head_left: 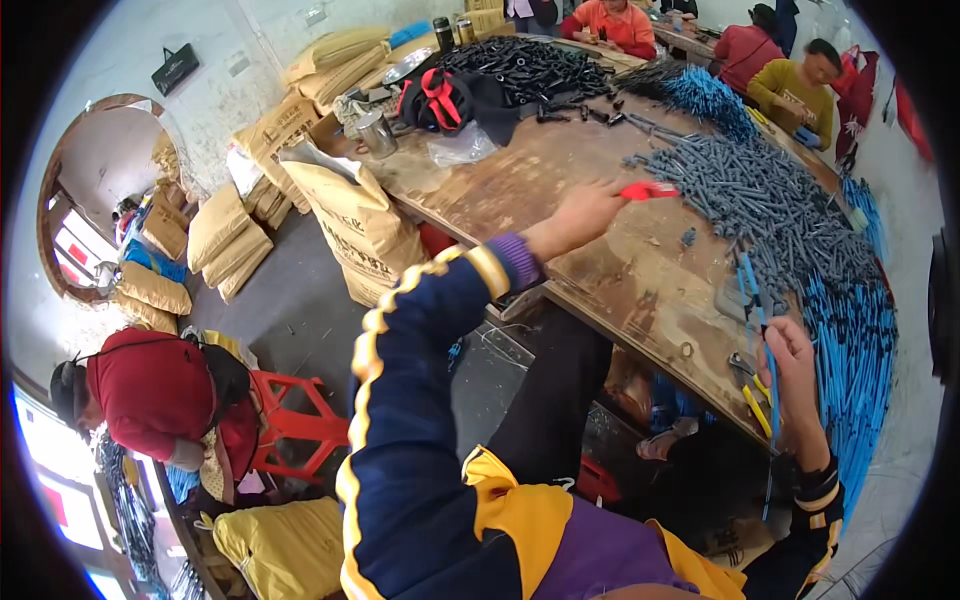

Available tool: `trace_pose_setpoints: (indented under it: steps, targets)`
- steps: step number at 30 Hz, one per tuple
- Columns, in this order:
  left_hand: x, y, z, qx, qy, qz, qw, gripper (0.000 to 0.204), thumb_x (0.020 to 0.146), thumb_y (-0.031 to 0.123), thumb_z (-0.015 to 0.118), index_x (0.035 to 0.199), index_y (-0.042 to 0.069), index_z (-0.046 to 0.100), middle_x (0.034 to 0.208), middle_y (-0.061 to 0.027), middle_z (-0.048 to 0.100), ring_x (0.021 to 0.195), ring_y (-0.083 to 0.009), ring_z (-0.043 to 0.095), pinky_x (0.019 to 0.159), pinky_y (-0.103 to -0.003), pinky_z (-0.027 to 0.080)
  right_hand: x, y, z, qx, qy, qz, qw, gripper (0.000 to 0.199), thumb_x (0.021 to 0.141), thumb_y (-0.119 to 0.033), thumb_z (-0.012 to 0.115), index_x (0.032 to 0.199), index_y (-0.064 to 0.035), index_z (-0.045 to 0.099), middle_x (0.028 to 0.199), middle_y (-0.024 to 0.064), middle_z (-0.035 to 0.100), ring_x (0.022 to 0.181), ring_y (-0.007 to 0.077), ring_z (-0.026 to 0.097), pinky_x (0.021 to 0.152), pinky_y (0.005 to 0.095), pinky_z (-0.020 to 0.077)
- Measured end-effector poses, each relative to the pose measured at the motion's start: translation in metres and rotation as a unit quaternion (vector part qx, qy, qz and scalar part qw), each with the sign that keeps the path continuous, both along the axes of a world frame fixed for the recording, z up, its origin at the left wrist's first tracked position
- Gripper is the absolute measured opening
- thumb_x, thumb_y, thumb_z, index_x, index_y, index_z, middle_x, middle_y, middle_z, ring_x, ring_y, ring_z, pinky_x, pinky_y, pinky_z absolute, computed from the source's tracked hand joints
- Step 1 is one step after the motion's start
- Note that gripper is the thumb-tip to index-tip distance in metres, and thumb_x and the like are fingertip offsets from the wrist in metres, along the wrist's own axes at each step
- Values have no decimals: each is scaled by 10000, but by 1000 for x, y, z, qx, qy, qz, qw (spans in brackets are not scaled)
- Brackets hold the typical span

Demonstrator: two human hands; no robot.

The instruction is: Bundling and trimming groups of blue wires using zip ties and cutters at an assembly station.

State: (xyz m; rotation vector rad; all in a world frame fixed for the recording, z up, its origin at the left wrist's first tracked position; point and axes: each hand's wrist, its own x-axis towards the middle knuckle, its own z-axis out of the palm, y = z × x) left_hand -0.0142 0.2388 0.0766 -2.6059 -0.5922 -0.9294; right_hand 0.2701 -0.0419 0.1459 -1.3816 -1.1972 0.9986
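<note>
My left hand point(585, 213) reaches across the wooden table point(510, 200), fingers closed around the near end of a small red object point(650, 190). What kind of object it is cannot be made out. At the table's right side, my right hand point(790, 360) grips a thin blue rod point(750, 280) with dark parts on it; the rod runs up past the fingers and down below the wrist. Cutting pliers point(752, 390) with yellow handles lie just left of that hand. Beyond it spreads a heap of grey screw-like plastic pieces point(750, 190), and beside it a pile of blue rods point(848, 370).
Black plastic parts point(530, 70) are heaped at the table's far end, near a metal can point(376, 134). A paper sack point(350, 220) stands against the left edge. A person in red point(150, 390) bends by a red stool point(295, 420); other people sit at the far side.
</note>
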Motion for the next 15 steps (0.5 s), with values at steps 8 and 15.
trace_pose_setpoints:
  steps: [8, 15]
  targets:
    - [-194, 38, -13, -389, -282, 238, 844, 264, 858, 129, 552, 1071, 54, 689, 725, -134, 676, 721, -215, 686, 660, -352, 545, -27, 20, -6, -72, 38, 46, 996, 173, 992, -221, 501, 978, -51, 535, 603, -4, 500, 432, 56, 417, 411, 199, 309]
    - [-306, 193, 44, -406, -522, 163, 732, 273, 904, 205, 541, 1093, 55, 668, 781, -88, 672, 635, -200, 638, 560, -328, 536, -46, 37, -17, -77, 65, 51, 994, 181, 977, -221, 527, 937, -48, 562, 613, -1, 524, 430, 59, 434, 407, 201, 315]
